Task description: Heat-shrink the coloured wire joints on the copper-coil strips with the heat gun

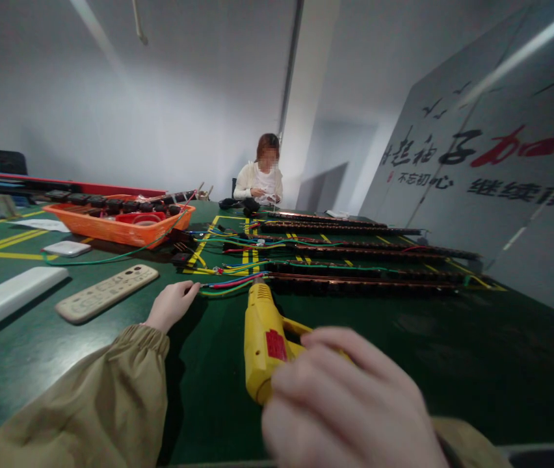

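My right hand [345, 396] is wrapped round the handle of a yellow heat gun [263, 338], a red label on its side. The gun's nozzle points away from me, at a bundle of coloured wires [233, 282]. My left hand [173, 304] pinches the free ends of these red, blue and green-yellow wires between thumb and fingers. The wires run right into a long dark strip with copper-coloured bars [365, 282] lying across the table. Where the nozzle meets the wires, I cannot tell whether they touch.
Several similar strips [355, 249] lie behind, with loose wires at their left ends. An orange basket [111, 224] of dark parts stands at left. Nearer are a beige remote control [107, 294], a long white device [16, 298] and a small white box [67, 248]. A person [260, 179] sits across the table.
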`<state>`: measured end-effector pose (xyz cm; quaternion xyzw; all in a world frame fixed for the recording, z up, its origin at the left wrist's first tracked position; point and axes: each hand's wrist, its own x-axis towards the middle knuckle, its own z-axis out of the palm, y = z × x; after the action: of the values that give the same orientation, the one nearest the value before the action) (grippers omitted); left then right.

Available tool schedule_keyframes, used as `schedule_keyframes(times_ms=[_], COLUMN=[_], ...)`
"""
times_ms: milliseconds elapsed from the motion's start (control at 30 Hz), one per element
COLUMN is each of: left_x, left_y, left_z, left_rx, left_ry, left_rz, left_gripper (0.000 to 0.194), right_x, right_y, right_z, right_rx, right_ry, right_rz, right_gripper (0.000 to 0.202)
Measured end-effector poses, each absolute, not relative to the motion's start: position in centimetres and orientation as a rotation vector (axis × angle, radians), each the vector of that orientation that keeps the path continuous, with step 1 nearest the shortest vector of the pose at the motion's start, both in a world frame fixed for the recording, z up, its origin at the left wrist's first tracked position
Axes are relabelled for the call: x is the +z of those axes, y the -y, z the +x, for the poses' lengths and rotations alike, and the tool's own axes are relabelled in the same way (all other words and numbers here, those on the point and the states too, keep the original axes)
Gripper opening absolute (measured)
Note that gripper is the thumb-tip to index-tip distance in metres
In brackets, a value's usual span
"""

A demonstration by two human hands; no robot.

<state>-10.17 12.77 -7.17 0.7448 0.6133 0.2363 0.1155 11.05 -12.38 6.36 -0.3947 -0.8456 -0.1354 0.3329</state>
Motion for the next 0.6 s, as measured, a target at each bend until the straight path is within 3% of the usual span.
schedule_keyframes(times_ms=[200, 333, 600], left_x=[-6.8, -6.4, -6.8], left_y=[-12.3, -12.1, -12.2], left_z=[-10.0, -9.9, -10.0], left_rx=[0.655, 0.653, 0.646], left_ry=[-1.799, -1.827, -1.831], left_rz=[2.145, 2.122, 2.136], left_gripper=[0.046, 0.045, 0.043], right_x=[2.2, -1.7, -2.8], right_y=[3.1, 0.5, -2.1], right_z=[16.5, 19.1, 18.2], right_rx=[0.230, 0.604, 0.242], right_ry=[2.222, 2.240, 2.491], right_rz=[-1.773, -1.779, -1.863], right_gripper=[0.022, 0.035, 0.035])
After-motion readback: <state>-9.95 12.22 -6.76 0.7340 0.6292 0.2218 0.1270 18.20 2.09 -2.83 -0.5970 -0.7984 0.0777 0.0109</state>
